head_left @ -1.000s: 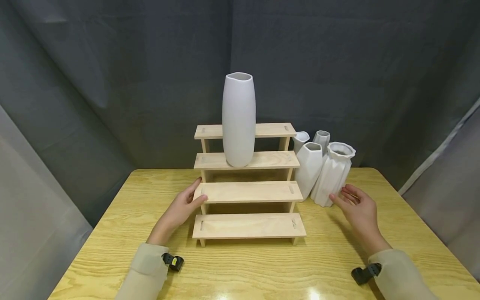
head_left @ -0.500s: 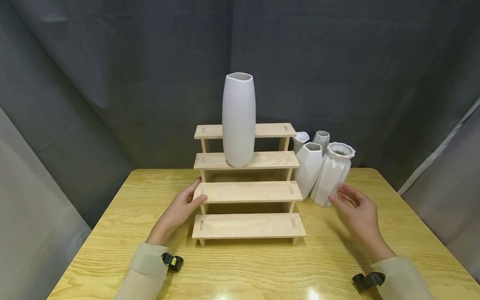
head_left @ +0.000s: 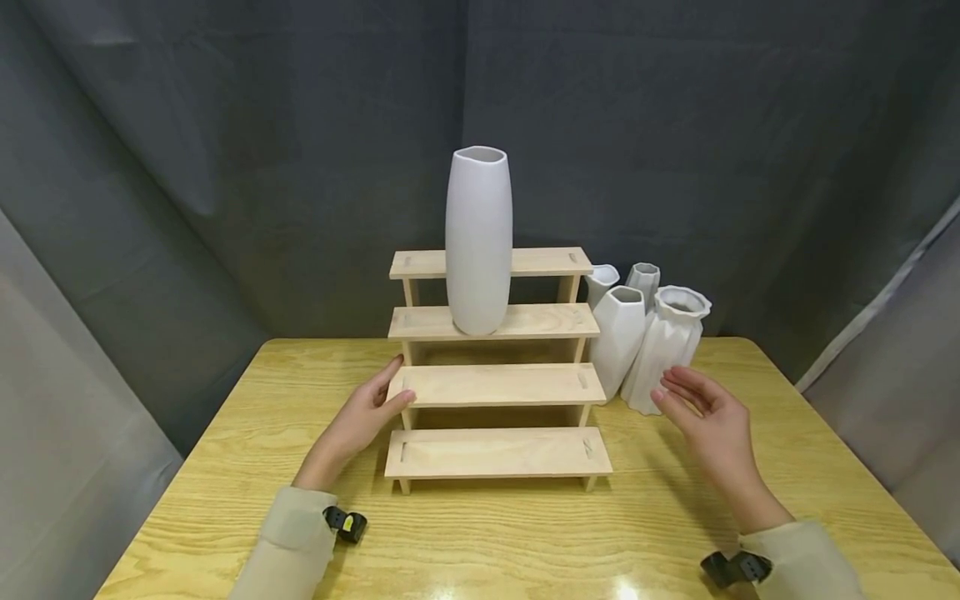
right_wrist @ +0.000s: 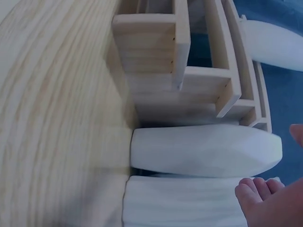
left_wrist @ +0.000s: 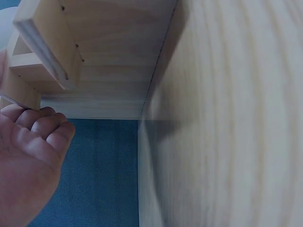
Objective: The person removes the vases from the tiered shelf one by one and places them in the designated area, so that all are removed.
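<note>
A wooden stepped display stand [head_left: 495,385] stands mid-table. My left hand [head_left: 358,421] grips the left end of its second step from the bottom, thumb on the board's top; in the left wrist view its fingers [left_wrist: 45,125] curl at the board's end. A tall white vase [head_left: 478,242] stands upright on the third step. To the stand's right, my right hand [head_left: 712,421] hovers in front of a ruffle-rimmed pleated white vase [head_left: 660,358], fingers loosely bent and nothing held. Beside that vase stands a faceted white vase [head_left: 617,346], also visible lying sideways across the right wrist view.
Two smaller white vases, one with a flared mouth [head_left: 602,277] and one narrow-necked [head_left: 643,277], show behind the front pair, mostly hidden. Grey curtains [head_left: 337,167] hang at the back edge of the wood-grain table [head_left: 480,542].
My right hand has shifted slightly left, from the pleated vase's right side to in front of it. My left hand, the stand and the vases stay where they were.
</note>
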Demonstrator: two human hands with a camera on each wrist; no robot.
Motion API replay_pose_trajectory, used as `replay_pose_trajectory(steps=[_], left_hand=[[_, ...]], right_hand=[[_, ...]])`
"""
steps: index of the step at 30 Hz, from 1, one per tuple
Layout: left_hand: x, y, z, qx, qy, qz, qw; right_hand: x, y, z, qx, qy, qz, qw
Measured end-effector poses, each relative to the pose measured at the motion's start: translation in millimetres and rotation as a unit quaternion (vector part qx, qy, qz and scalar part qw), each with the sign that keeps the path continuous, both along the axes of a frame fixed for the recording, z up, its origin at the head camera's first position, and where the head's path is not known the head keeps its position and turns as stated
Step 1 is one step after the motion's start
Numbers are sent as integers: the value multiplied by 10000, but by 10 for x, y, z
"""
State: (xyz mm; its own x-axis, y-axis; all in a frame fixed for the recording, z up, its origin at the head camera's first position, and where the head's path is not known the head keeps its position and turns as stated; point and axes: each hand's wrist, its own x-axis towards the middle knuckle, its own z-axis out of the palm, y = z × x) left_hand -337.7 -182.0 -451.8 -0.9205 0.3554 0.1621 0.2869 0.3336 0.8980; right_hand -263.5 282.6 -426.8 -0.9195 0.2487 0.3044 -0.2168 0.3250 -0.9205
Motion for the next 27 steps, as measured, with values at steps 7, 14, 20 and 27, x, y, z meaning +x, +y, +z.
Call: replay_pose_trajectory(steps=[7, 14, 20, 27], left_hand=[[3, 6, 47, -28, -82, -74, 9999], [-17, -3, -11, -33, -4, -42, 10000], [-14, 13, -1, -16, 29, -7, 10000], [-5, 3, 2, 4, 25, -7, 10000]], right_hand=[[36, -75, 70, -633, 553, 450, 9954], [42, -175, 149, -293, 586, 452, 9968], [7, -262, 198, -18, 742, 590, 9955], [-59, -386, 251, 6, 873, 751, 9933]])
